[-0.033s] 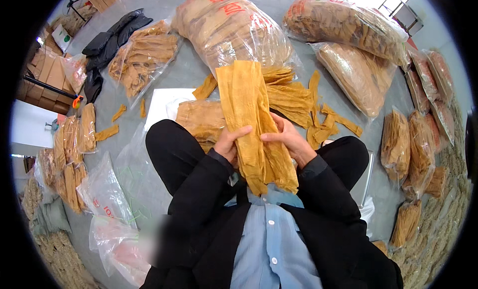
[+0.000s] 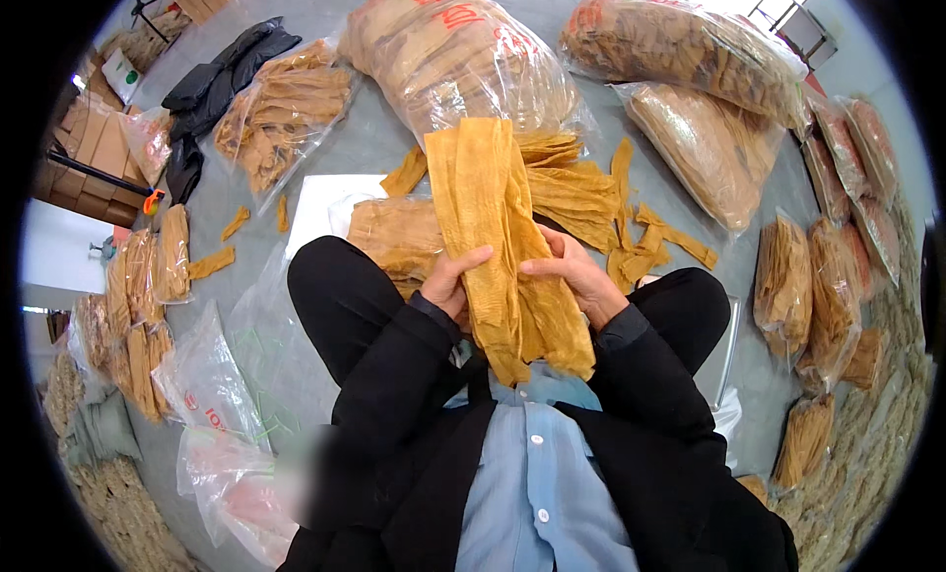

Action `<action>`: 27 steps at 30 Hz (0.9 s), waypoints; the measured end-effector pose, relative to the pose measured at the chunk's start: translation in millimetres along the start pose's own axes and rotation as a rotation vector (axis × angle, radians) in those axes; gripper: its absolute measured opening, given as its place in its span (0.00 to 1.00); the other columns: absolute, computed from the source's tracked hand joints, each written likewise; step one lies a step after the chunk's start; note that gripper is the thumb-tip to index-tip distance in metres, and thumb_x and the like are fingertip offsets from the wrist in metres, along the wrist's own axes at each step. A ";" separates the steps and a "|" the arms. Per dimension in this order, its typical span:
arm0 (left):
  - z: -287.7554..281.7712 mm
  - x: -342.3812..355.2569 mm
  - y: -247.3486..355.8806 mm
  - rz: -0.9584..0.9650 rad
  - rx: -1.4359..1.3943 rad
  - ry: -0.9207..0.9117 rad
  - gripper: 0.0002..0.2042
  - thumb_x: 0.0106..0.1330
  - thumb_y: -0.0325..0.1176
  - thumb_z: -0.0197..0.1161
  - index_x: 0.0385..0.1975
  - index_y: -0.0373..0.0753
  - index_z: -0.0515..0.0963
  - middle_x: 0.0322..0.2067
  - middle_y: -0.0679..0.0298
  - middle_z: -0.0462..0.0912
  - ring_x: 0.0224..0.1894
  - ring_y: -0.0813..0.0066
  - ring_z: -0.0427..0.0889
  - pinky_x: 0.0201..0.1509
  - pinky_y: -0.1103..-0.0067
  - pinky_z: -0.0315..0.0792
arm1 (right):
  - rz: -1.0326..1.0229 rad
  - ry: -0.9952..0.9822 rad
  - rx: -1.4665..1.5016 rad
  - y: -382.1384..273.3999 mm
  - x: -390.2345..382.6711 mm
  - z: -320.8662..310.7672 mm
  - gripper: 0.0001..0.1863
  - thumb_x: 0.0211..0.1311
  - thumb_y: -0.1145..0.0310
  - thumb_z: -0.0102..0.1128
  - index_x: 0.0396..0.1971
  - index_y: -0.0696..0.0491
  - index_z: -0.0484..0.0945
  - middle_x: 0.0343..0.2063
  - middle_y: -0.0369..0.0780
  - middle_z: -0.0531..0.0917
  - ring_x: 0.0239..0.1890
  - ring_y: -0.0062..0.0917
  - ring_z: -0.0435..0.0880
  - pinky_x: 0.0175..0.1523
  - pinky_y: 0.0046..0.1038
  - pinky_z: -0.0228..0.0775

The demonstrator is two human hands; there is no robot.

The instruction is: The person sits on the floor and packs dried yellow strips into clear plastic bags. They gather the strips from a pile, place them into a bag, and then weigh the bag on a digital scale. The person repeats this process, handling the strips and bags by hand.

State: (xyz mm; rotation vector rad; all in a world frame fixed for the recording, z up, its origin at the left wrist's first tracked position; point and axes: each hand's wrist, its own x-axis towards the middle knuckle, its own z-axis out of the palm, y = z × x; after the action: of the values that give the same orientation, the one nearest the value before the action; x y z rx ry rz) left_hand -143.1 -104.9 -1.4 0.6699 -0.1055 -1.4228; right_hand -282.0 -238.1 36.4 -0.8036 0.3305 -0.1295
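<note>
In front of my chest I hold up a bundle of long, wrinkled, mustard-yellow dried strips [image 2: 478,198]. My left hand [image 2: 451,282] is closed round its left side, thumb lying on the front. On the other side my right hand [image 2: 583,276] grips the edge, its thumb also on the front and its fingers mostly hidden behind. The lower part fans into separate layers near my shirt. Just beyond lie a loose pile of similar strips [image 2: 576,200] and a plastic-wrapped bundle [image 2: 389,229], partly hidden by what I hold.
Large clear bags of strips [image 2: 463,65] stand ahead, with another bag [image 2: 709,153] at the far right. Smaller bagged bundles [image 2: 785,286] line the right side. Crumpled clear plastic [image 2: 212,370] and more bundles [image 2: 148,316] lie left. Black bags [image 2: 222,74] rest at the far left.
The layers at the right side of the bundle have spread very slightly to the right with my right hand. Both hands keep their grip.
</note>
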 end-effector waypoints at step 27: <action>14.0 -10.8 -15.2 0.256 0.208 0.121 0.26 0.53 0.26 0.62 0.53 0.32 0.63 0.45 0.57 0.74 0.47 0.66 0.76 0.50 0.74 0.71 | -0.165 0.205 -0.601 22.9 -2.2 -4.1 0.28 0.69 0.54 0.40 0.60 0.57 0.58 0.56 0.40 0.67 0.57 0.22 0.64 0.60 0.22 0.54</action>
State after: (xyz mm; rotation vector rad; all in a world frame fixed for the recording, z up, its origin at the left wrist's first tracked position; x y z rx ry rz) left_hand -164.6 -99.9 6.1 0.8801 -0.2380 -1.1314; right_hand -285.7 -224.6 17.7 -1.4190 0.5069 -0.2749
